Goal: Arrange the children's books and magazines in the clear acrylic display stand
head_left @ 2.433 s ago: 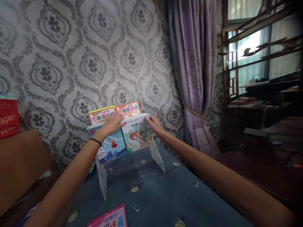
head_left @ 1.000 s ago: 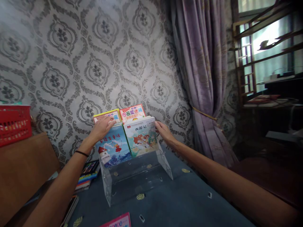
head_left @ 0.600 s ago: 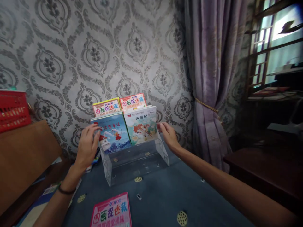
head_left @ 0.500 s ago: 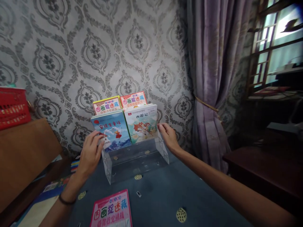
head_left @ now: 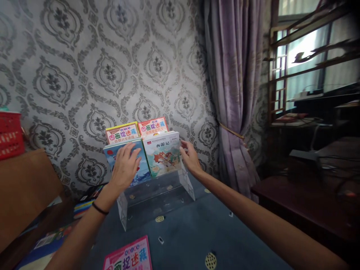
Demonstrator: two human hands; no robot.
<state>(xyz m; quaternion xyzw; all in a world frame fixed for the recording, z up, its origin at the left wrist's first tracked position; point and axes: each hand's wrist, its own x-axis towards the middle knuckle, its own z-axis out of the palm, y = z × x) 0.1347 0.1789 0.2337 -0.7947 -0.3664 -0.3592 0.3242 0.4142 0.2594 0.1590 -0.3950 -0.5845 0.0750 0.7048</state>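
Blue book sits in the clear rack. My left fingers spread before it; whether my right fingers grip the white book beside it, I cannot tell. Uneven pushing could skew the rack.

Dark blue patterned cloth before me; on it clear stand, pink book nearer me, book stack left.

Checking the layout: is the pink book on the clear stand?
No, the pink book lies on the tablecloth in front of the clear stand.
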